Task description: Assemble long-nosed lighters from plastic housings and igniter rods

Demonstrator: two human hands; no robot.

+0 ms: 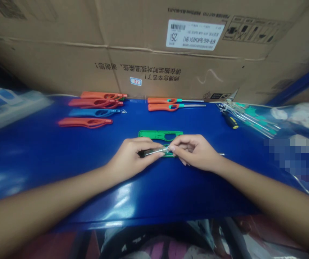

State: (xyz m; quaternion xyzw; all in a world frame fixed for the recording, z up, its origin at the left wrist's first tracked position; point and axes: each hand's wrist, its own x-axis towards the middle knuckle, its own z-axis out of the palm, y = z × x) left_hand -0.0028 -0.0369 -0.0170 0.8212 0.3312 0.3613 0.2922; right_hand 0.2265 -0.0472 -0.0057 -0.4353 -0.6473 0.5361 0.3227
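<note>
Bare forearms point(70, 189) reach in from both sides toward a slim tube point(154, 151) just in front of the green lighter shell point(146, 134). The left hand point(132, 154) pinches the tube between thumb and fingers; the right hand point(194, 153) closes thumb and forefinger on its pale end, whose details are too small to tell. Keeping the barrel steady while only the right fingertips work would probably suit so small a fitting. Another green part point(167, 155) lies beneath the hands, on the shell's near side. Beyond the shell lie two orange lighters point(158, 107); leftward, red handles point(78, 123) and a blue handle point(89, 113); rightward, a black-and-yellow screwdriver point(232, 122) beside metal rods point(257, 124). Farthest behind the shell, a carton point(76, 50) bears upside-down Chinese print asking for gentle carrying, plus a white label point(186, 43) seemingly reading "KFR-46G/BpR3AES1 (B1)" and "25".
</note>
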